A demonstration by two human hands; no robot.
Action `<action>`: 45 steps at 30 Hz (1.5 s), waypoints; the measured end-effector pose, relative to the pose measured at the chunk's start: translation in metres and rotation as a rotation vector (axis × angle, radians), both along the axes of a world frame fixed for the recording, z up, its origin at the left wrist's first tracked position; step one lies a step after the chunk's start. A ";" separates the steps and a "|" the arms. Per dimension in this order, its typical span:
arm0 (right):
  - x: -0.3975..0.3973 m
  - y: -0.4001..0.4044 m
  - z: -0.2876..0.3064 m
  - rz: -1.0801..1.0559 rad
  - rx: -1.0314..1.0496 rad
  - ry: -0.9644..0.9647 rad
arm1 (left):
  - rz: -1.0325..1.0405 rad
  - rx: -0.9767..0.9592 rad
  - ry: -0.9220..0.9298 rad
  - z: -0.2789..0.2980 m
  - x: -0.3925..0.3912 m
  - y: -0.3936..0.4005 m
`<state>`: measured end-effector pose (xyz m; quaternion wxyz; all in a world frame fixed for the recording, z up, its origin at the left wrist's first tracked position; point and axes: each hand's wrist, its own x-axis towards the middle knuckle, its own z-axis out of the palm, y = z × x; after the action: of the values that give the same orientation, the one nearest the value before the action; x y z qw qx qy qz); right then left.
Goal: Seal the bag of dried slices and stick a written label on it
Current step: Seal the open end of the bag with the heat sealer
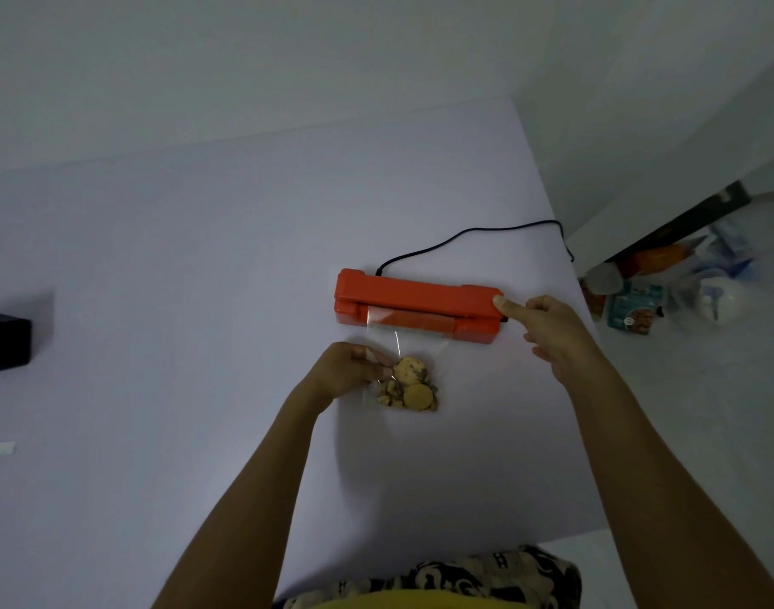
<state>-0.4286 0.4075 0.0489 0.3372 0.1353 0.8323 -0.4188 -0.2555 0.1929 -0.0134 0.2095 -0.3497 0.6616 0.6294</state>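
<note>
Your left hand (pixel 354 367) pinches the bag (pixel 403 380) on the pale table (pixel 200 279); your right hand (pixel 548 331), fingers loose, touches the orange sealer (pixel 416 303). Clutter lies on the floor (pixel 684 367).

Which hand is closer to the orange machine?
The right hand. Its thumb touches the right end of the orange sealer. The left hand is nearer the person, holding the bag of dried slices, whose open top lies in the sealer.
</note>
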 end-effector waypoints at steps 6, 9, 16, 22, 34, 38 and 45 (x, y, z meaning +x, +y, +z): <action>0.000 -0.001 0.001 -0.001 0.000 0.009 | 0.018 0.000 -0.004 0.001 0.001 0.001; -0.001 0.000 0.001 0.001 0.009 0.014 | 0.027 0.009 0.003 0.001 0.001 0.001; -0.001 0.000 0.001 0.025 0.034 0.013 | 0.032 0.017 0.006 0.003 0.001 0.002; 0.000 0.001 0.000 0.044 0.047 0.021 | 0.033 0.018 0.004 0.004 0.001 0.002; 0.001 0.002 -0.004 0.022 0.016 0.012 | 0.019 0.007 0.002 0.007 0.001 0.002; 0.000 0.002 -0.002 0.039 0.030 0.021 | 0.018 0.009 -0.004 0.009 0.000 0.002; 0.000 -0.002 0.006 0.048 -0.032 0.166 | 0.033 -0.027 -0.007 0.011 -0.001 0.005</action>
<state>-0.4289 0.4055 0.0551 0.2792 0.0750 0.8536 -0.4334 -0.2569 0.1983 -0.0021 0.1965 -0.3655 0.6636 0.6224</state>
